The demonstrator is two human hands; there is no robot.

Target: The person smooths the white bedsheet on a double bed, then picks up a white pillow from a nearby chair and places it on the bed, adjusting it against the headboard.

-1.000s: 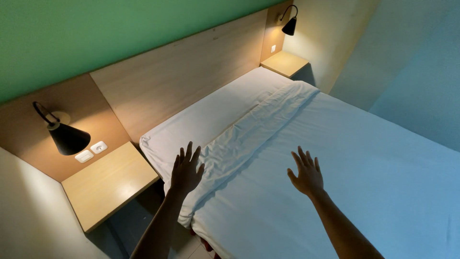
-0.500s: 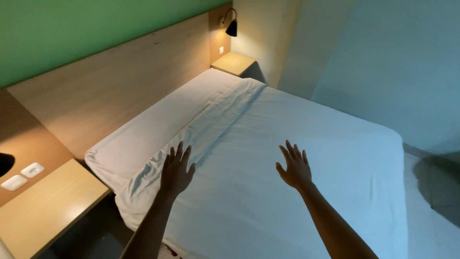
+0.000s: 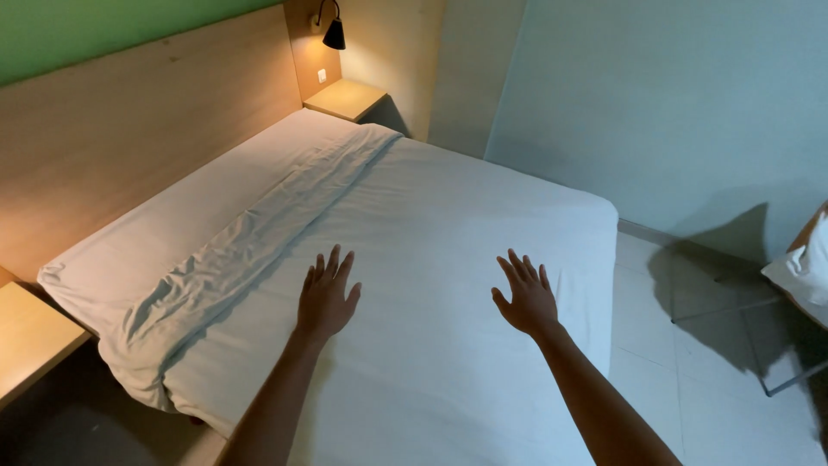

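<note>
Currently both hands are held out over the sheet, palms down, fingers spread and straight, nothing gripped. Whether the palms touch the sheet or hover just above it cannot be told.

Left hand: over the sheet's middle, just beside the folded-back edge. Fingers apart, pointed toward the headboard.

Right hand: over the sheet too, well apart from the left hand, nearer the sheet's foot-end side. Fingers apart, thumb out to the side.

Sheet: white, spread flat over most of the mattress, smooth under both hands. Along its headboard side a wrinkled band is seen, running from the near corner up to the far one. At the near corner the sheet is bunched and hangs over the mattress side. Between that band and the headboard a strip of bare fitted white surface is left showing.

Around the sheet: wooden headboard along its top edge, green wall above that. One wooden shelf is set at the sheet's far corner, with a black lamp lit above it and a white socket on the panel beside. Another shelf is seen at the near corner. Past the sheet's foot end: tiled floor, and a chair with a white pillow on it, cut off by the frame edge.
</note>
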